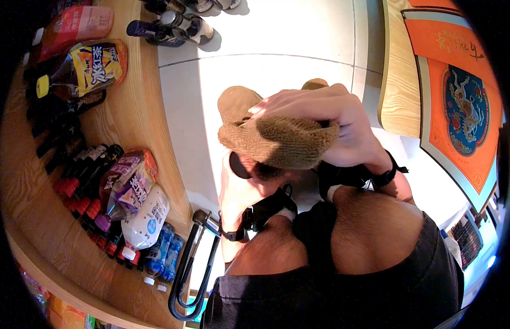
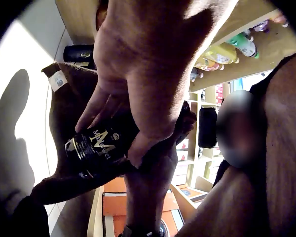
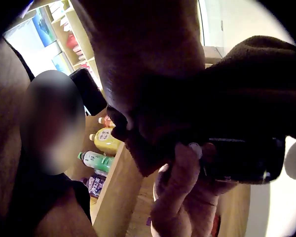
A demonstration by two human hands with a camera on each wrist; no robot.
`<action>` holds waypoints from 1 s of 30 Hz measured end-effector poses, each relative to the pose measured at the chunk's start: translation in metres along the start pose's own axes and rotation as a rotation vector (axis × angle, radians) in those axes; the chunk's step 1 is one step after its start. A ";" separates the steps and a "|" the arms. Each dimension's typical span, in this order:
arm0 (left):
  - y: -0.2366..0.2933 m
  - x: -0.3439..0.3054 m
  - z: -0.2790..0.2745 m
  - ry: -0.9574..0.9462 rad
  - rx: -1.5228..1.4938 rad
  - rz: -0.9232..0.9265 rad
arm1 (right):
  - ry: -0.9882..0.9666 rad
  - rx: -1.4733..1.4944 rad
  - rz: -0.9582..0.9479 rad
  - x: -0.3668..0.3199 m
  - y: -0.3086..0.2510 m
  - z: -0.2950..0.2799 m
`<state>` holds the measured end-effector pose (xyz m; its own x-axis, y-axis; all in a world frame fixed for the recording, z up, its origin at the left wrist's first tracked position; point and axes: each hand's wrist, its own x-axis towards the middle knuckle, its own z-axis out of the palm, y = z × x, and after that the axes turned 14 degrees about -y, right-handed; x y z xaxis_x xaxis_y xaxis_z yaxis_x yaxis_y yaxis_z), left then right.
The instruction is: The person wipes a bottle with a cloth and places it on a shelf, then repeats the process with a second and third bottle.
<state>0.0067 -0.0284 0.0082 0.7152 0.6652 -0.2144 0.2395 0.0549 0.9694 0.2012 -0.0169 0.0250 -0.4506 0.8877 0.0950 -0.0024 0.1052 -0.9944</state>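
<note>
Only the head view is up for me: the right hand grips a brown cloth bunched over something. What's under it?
Observer: A dark bottle with gold lettering on its label, seen from the left wrist.
Operator: Held how?
Observer: The left hand grips it, thumb and fingers either side of the label.
Operator: Is it fully wrapped?
Observer: No; the right wrist view shows the brown cloth on one side, part of the bottle bare.

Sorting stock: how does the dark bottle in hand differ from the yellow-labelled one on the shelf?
The dark bottle is black with gold lettering; the yellow-labelled bottle has a yellow cap. The left hand grips the dark bottle under a brown cloth; the yellow-labelled bottle sits untouched on the shelf.
</note>
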 end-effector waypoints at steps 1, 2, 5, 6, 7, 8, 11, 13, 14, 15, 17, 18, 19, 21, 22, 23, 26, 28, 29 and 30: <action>-0.002 -0.002 0.001 0.064 0.037 0.039 | -0.012 -0.001 -0.010 0.001 0.001 0.000; -0.002 -0.004 0.001 0.127 0.073 0.078 | -0.011 -0.001 -0.010 0.001 0.001 0.000; -0.006 -0.010 -0.006 0.101 0.133 0.114 | -0.043 -0.039 -0.038 0.003 0.001 -0.001; -0.008 -0.011 -0.007 0.089 0.157 0.137 | -0.047 -0.034 -0.029 0.004 0.000 -0.002; -0.010 -0.011 -0.009 0.089 0.158 0.137 | -0.051 -0.031 -0.020 0.004 0.000 -0.002; -0.012 -0.011 -0.010 0.096 0.196 0.162 | -0.050 -0.031 -0.021 0.004 0.000 -0.003; -0.026 -0.019 -0.006 0.100 0.114 0.110 | -0.046 -0.053 -0.003 0.003 0.000 -0.004; -0.022 -0.018 -0.003 0.099 -0.006 0.028 | -0.040 -0.093 -0.002 0.002 0.001 -0.004; -0.017 -0.017 0.000 0.217 -0.067 0.042 | -0.040 -0.093 -0.002 0.002 0.000 -0.004; -0.011 -0.014 0.001 0.335 -0.129 0.057 | -0.033 -0.094 0.010 0.002 -0.001 -0.005; -0.004 -0.008 -0.003 0.346 -0.120 0.103 | -0.026 -0.095 0.021 0.002 -0.002 -0.006; -0.003 -0.006 -0.005 0.357 -0.111 0.149 | -0.025 -0.097 0.045 0.000 -0.002 -0.007; -0.004 -0.006 -0.006 0.393 -0.139 0.115 | -0.024 -0.098 0.069 0.000 -0.002 -0.008; -0.008 -0.005 -0.011 0.394 -0.098 0.127 | -0.029 -0.081 0.070 -0.001 -0.002 -0.008; -0.010 -0.004 -0.013 0.395 -0.058 0.139 | -0.032 -0.065 0.072 -0.001 -0.002 -0.008; -0.012 -0.003 -0.013 0.407 -0.027 0.143 | -0.031 -0.065 0.073 -0.001 -0.003 -0.008; -0.014 -0.008 -0.013 0.391 0.125 0.088 | -0.035 -0.062 0.078 0.003 -0.005 -0.007; -0.014 -0.007 -0.011 0.404 0.128 0.137 | -0.002 -0.191 -0.024 0.003 -0.001 -0.004; -0.013 -0.006 -0.010 0.417 0.131 0.187 | -0.002 -0.191 -0.023 0.004 -0.003 -0.003; -0.013 -0.004 -0.008 0.418 0.131 0.186 | -0.006 -0.246 -0.023 0.004 -0.006 -0.002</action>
<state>-0.0042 -0.0260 -0.0023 0.4350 0.8988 0.0539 0.2324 -0.1699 0.9577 0.2013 -0.0128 0.0311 -0.4581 0.8812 0.1164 0.2043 0.2318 -0.9511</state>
